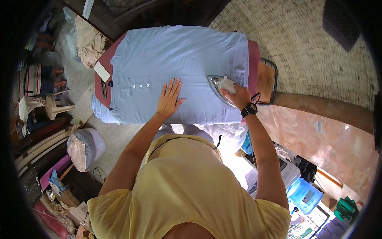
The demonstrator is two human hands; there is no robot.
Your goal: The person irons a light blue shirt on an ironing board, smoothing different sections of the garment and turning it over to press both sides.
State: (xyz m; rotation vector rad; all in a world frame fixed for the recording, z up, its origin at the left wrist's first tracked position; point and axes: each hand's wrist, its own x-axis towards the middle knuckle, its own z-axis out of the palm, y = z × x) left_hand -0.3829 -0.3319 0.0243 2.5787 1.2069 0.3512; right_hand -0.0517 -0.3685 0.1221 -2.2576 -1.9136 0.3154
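A light blue buttoned garment (175,51) lies spread over a dark red ironing board (253,59). My left hand (171,97) rests flat on the cloth, fingers stretched out, to the right of several white buttons (141,86). Toward the right end of the garment, my right hand (238,95) grips the handle of a clothes iron (219,88). The iron's soleplate is down on the cloth, its tip pointing away from me. Part of the handle is hidden under my fingers.
On the board's left end lie a white phone-like rectangle (102,71) and a small dark object (104,89). A metal frame (274,81) juts out at the right end. Bundled cloth (89,42), a stuffed bag (88,147), a stool (53,106) and a blue water jug (305,195) stand around. Another person's feet (59,78) show at far left.
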